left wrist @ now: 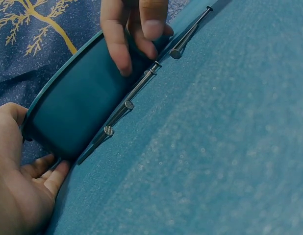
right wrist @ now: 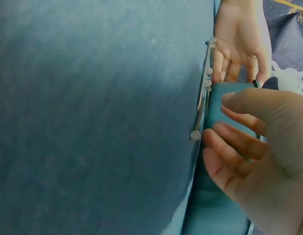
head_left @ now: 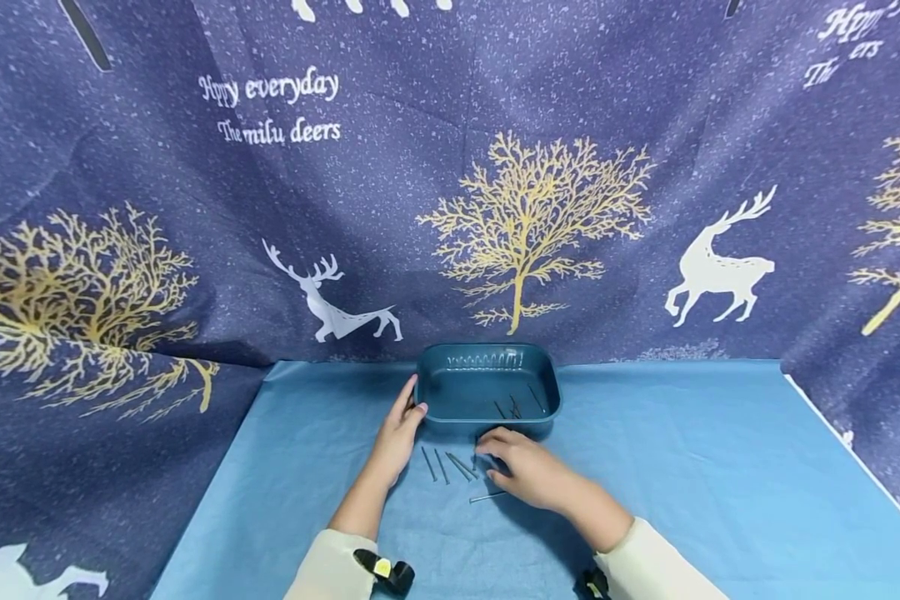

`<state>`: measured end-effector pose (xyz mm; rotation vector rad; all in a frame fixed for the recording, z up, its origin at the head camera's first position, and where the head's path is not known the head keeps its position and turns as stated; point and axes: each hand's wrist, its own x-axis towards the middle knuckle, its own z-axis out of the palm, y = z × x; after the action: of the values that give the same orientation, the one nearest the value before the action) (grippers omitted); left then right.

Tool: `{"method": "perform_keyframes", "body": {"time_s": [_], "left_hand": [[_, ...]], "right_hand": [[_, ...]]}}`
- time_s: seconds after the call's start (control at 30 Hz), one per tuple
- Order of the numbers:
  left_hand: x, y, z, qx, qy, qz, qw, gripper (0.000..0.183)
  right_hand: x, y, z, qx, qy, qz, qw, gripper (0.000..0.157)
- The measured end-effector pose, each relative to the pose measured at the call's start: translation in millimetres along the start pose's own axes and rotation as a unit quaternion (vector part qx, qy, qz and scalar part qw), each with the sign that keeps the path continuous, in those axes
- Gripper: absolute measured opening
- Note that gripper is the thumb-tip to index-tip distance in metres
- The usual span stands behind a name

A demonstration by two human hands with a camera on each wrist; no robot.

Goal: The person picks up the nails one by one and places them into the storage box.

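Note:
A dark teal rectangular tray (head_left: pixel 457 424) stands at the back of the cloth with several nails (head_left: pixel 515 407) lying in its right part. My left hand (head_left: pixel 397 435) holds the tray's left front corner, thumb and fingers spread along its wall in the left wrist view. Just in front of the tray, my right hand (head_left: pixel 528 468) hovers over loose nails (head_left: pixel 461 467), its fingers loosely bent and apart. Nothing shows between those fingers in the right wrist view, where a nail head (right wrist: pixel 195 135) lies close to the fingertips. One nail (head_left: pixel 487 497) lies crosswise, partly under the right hand.
A light blue cloth (head_left: pixel 682 467) covers the table. Right behind the tray hangs a dark blue curtain (head_left: pixel 435 208) printed with deer and golden trees, meeting the table's back edge.

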<state>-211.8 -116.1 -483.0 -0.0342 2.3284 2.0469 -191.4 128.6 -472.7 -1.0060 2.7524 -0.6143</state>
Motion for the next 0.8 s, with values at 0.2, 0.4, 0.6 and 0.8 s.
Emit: {"method": "perform_keyframes", "body": {"time_s": [0.2, 0.4, 0.6, 0.8], "left_hand": [[13.3, -21.8, -0.6, 0.004, 0.002, 0.002, 1.0000, 0.061], [20.0, -35.4, 0.7, 0.011, 0.013, 0.010, 0.9998, 0.060], [19.5, -34.6, 1.1, 0.014, 0.016, 0.011, 0.9997, 0.060], [20.0, -34.7, 0.6, 0.015, 0.015, 0.009, 0.9997, 0.060]], "right_hand": [[-1.1, -0.8, 0.1, -0.013, -0.003, -0.006, 1.000, 0.035], [-0.4, -0.7, 1.1, -0.018, -0.004, -0.011, 1.000, 0.034], [0.4, 0.5, 2.9, -0.024, 0.000, -0.016, 1.000, 0.033], [-0.7, -0.3, 4.1, -0.033, 0.014, -0.029, 0.999, 0.041]]}}
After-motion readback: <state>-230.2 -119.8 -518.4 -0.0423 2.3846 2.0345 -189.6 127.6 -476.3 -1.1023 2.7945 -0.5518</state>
